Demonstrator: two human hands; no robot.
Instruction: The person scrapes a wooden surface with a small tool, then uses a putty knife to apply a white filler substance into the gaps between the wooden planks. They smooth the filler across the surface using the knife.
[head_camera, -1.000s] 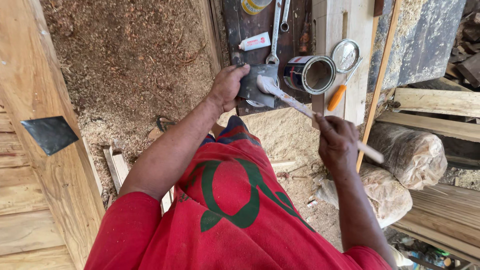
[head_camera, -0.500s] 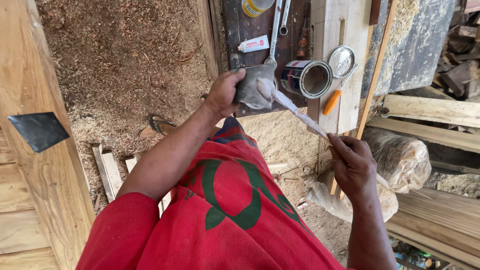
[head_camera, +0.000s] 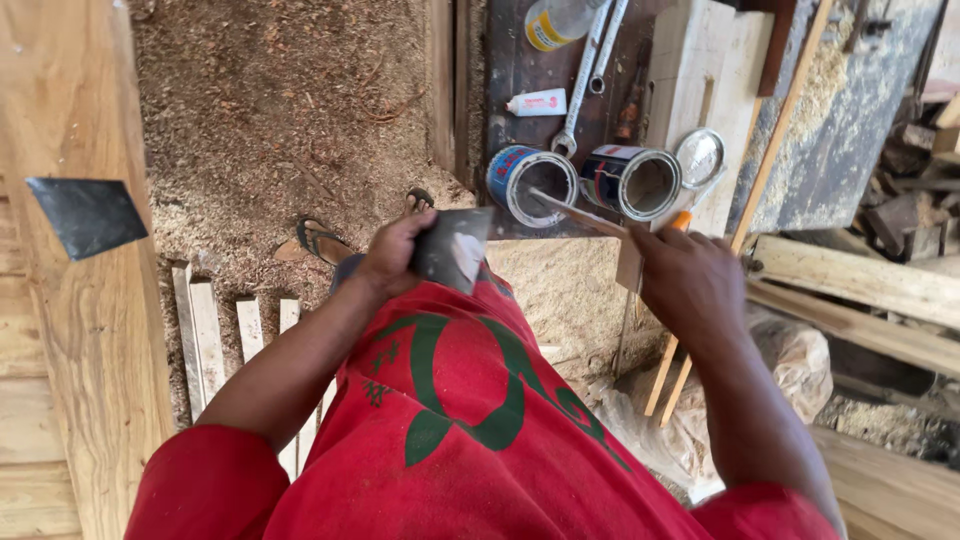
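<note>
My left hand (head_camera: 393, 255) grips a dark metal scraper blade (head_camera: 455, 248) smeared with a pale dab of filler, held in front of my red shirt. My right hand (head_camera: 690, 280) holds a thin wooden stick (head_camera: 575, 214); its tip reaches into the left open tin (head_camera: 530, 184) on the dark bench. A second open tin (head_camera: 640, 180) lies beside it, with its round lid (head_camera: 699, 158) just to the right.
On the bench lie a white tube (head_camera: 537, 102), two spanners (head_camera: 585, 75) and a yellow-labelled bottle (head_camera: 555, 20). An orange-handled tool (head_camera: 681, 220) shows behind my right hand. Another dark blade (head_camera: 88, 214) rests on the plank at left. Sawdust covers the ground; timber and plastic sacks (head_camera: 790, 370) at right.
My left hand has drawn the scraper back from the bench toward my body, uncovering the left tin. My right hand has moved up and put the stick's tip into that tin.
</note>
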